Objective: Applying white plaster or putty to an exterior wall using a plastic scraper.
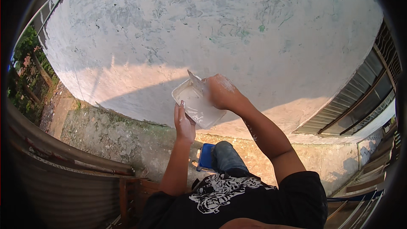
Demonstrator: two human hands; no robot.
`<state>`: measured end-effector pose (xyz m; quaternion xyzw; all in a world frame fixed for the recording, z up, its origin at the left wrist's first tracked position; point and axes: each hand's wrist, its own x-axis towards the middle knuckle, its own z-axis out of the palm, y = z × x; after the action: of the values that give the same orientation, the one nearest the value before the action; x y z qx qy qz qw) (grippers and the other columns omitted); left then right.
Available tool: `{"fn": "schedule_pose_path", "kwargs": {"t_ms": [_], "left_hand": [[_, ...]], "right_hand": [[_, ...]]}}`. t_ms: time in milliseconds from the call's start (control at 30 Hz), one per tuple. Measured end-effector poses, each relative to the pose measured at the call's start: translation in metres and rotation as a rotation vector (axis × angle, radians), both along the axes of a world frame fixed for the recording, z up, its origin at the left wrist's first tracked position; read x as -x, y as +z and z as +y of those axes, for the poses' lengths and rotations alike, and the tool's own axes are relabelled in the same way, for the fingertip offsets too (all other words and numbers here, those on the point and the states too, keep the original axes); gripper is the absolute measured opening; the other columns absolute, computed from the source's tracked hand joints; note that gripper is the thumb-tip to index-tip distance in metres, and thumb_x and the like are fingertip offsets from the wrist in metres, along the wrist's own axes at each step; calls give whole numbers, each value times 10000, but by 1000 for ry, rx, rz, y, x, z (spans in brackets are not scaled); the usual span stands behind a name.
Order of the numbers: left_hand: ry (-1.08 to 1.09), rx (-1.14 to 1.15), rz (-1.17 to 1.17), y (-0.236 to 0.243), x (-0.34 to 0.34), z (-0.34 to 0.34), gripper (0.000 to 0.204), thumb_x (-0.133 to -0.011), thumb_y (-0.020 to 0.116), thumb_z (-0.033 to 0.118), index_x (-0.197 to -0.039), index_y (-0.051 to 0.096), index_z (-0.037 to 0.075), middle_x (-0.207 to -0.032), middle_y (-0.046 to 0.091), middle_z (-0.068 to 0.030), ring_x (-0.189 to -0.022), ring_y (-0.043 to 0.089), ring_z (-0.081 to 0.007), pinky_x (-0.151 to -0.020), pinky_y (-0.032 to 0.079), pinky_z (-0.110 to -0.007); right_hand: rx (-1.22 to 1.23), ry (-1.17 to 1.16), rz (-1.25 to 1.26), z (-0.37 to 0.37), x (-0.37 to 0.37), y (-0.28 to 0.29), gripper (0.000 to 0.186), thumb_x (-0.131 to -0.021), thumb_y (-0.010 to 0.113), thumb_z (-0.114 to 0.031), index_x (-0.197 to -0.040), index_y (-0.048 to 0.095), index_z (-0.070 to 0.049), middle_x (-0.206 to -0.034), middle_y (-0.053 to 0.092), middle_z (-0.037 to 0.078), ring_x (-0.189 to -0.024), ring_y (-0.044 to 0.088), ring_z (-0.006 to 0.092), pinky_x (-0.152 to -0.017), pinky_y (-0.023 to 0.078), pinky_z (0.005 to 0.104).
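A pale rectangular tray [179,92] smeared with white paste is held up in front of me. My left hand [185,126] closes on its near left edge, with white residue on the fingers. Over the tray's far right side is my right hand [221,92], slightly blurred and wrapped round a putty knife. The thin blade of this putty knife [193,77] shows at the tray's far edge, and its handle is hidden by my fingers. White smears mark my right hand and forearm. Beyond both hands rises a wall [203,34] coated unevenly in white, with small green patches.
A blue stool or step [206,157] stands beside my jeans-clad leg [229,157] on rough, stained concrete [106,133]. Corrugated sheeting [72,191] lies at the lower left. Plants [32,65] grow at far left. A metal-framed window or shutter [356,95] is on the right.
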<state>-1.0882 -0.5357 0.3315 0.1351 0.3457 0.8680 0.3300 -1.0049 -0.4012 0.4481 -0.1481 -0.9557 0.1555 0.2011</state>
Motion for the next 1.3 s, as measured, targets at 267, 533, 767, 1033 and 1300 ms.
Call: {"fn": "schedule_pose_path", "kwargs": {"t_ms": [267,533,767,1033,1300], "left_hand": [[-46,0,44,31,25,30,477,-1079,407,356,-1430,420,33,-1391,525,-128,-1260,543,-263,-1055,452,-431],[-59,-37,114,62,55,80,520,-1090,369,378,-1461,393,13,-1406,516,-130,-1289,520,-261,-1072,437,-419],[-43,-33,196,80,104,153,508,-1087,362,383,-1432,423,15,-1358,545,-115,-1245,551,-231,-1045,460,-394],[14,-188,182,109,187,205,432,-1059,424,316,-1337,475,-11,-1248,585,-119,-1139,599,-222,-971,505,-375],[182,-58,136,145,225,206,469,-1056,415,361,-1328,484,-16,-1221,595,-145,-1120,623,-262,-953,530,-405]], "right_hand": [[140,64,-125,17,7,47,256,-867,629,-116,-1049,704,47,-956,697,273,-941,667,436,-842,531,498],[233,12,51,91,16,85,312,-888,637,-121,-1166,699,4,-965,716,245,-895,685,416,-833,530,469],[219,65,-88,149,65,98,392,-875,718,-161,-1202,671,50,-1038,720,253,-881,703,334,-821,527,402],[24,241,129,229,135,137,414,-908,678,-220,-1237,661,30,-991,722,231,-907,684,350,-855,524,434],[135,459,-169,237,208,202,395,-894,707,-129,-1220,636,81,-1036,696,290,-934,691,347,-888,524,415]]}}
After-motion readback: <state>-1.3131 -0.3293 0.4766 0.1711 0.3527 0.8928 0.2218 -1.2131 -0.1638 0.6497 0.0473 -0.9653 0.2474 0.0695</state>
